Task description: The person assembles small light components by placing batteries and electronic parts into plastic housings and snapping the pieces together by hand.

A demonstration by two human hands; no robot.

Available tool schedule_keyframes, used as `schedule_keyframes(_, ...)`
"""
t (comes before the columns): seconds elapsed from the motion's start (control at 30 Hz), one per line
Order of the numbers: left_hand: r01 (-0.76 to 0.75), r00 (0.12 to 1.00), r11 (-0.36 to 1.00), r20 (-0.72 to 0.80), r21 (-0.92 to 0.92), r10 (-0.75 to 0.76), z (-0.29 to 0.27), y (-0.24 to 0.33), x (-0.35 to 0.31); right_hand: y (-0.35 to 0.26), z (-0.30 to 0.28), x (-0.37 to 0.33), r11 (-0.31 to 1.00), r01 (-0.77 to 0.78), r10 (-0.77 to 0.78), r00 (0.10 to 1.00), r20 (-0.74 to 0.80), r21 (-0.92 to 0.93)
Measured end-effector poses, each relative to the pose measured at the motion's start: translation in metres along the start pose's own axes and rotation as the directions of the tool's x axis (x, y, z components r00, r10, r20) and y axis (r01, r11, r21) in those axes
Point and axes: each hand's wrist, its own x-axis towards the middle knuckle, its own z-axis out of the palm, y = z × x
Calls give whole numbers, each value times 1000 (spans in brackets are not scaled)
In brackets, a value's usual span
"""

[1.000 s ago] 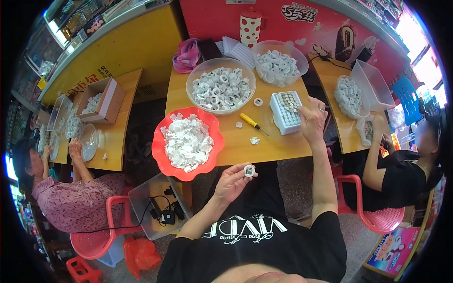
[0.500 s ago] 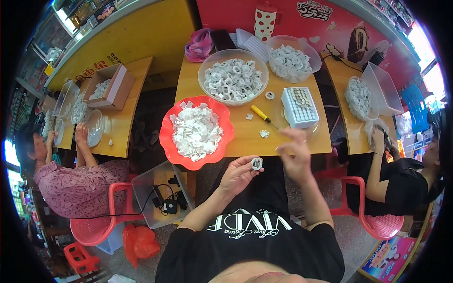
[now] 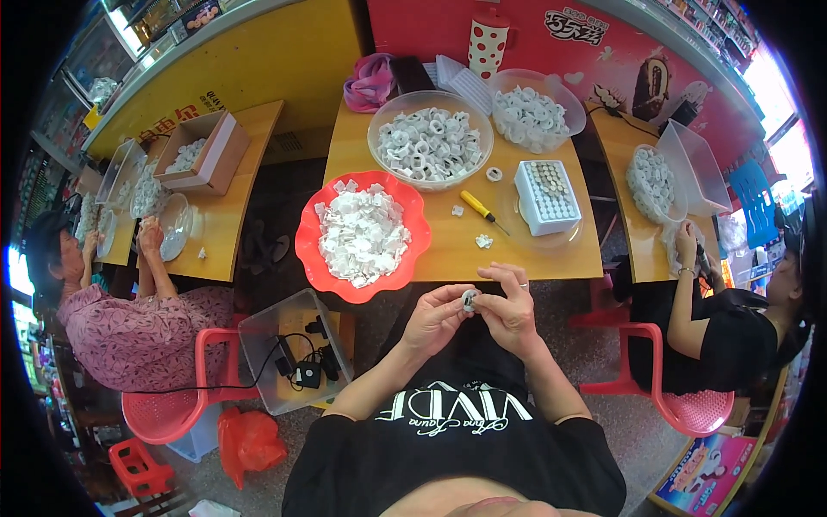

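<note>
Wood-topped table (image 3: 543, 259) lay beyond both hands; left hand (image 3: 433, 320) and right hand (image 3: 510, 320) fingertips pinched the small round part (image 3: 469, 299) short of its near edge, so a slipped pinch risked dropping it.

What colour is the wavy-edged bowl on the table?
The bowl is bright red; the head view shows it best, left of the screwdriver.

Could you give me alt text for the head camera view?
Someone's left fingers and right fingers hold a small round part by a wooden table with a red bowl of white pieces and a yellow-handled screwdriver.
</note>
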Motion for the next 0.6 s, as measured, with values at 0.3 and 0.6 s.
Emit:
schedule_keyframes(0.3, -13, 998, 996, 66, 85, 7, -4, -2, -4, 3, -8, 2, 972, -176, 141, 968, 208, 159)
schedule_keyframes(0.6, 24, 996, 990, 80, 139, -35, -7, 3, -5, 3, 10, -8, 654, -449, 398, 889, 229, 609)
